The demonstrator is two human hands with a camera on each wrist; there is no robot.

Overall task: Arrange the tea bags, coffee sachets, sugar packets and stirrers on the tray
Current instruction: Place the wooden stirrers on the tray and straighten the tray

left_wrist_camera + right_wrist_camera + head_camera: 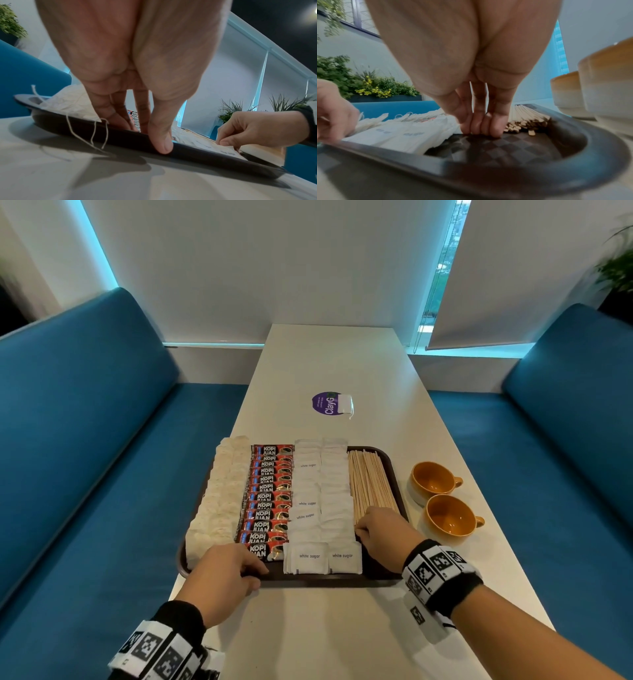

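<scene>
Nearest to us, our left hand (224, 568) gripped the near rim of the dark tray (325, 579), its thumb (160, 140) pressed on the outside of the rim and its fingers (109, 115) curled down inside it by the tea bags and coffee sachets. Our right hand (380, 537) sat in the tray's near right part, fingers (479, 124) held narrow together with the tips down on the bare chequered floor of the tray, just beside the sugar packets; from the left wrist view the thumb and forefinger seemed to pinch a packet's edge, though we could not tell for sure.

The tray lay on the white bench (342, 628) and carried four bands running away from us: tea bags (219, 494) on the left, with strings (92, 136) hanging over the rim, then red coffee sachets (269, 496), then two columns of white sugar packets (322, 501), then wooden stirrers (370, 482) on the right.

Right of the tray stood two orange cups (442, 501). Farther along the bench lay a purple round sticker (327, 405). Blue seats (85, 412) flanked the bench on both sides.
</scene>
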